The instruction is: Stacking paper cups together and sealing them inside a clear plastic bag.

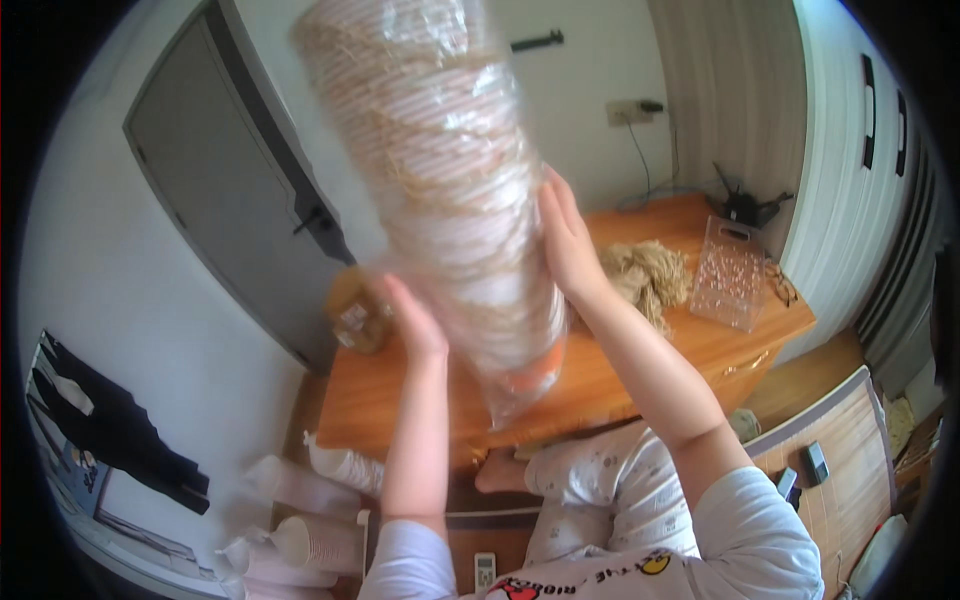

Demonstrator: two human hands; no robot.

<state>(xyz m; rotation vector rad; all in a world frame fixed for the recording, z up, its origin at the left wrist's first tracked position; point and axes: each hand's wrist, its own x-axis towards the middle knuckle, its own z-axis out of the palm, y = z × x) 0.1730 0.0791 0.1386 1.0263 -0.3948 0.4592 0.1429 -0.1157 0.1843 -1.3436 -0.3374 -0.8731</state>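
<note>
Both my hands hold up a tall plastic-wrapped stack point(445, 150), a long column with many white and pinkish rings and beige strands round it. It looks like nested cups, though blur hides the detail. It leans with its top to the upper left, and its lower end, with an orange patch, hangs over the wooden table. My left hand point(415, 320) presses its left side low down, and my right hand point(570, 240) grips the right side a little higher. Part of the fingers of each hand is hidden behind the stack.
On the wooden table point(430, 415) are a tan bundle of strands point(645, 280), a clear tray with small pieces point(732, 275), a black router point(750, 208) and a brownish wrapped roll point(360, 312). Plastic-wrapped cup stacks point(300, 540) lie on the floor at lower left, near a white remote point(485, 570).
</note>
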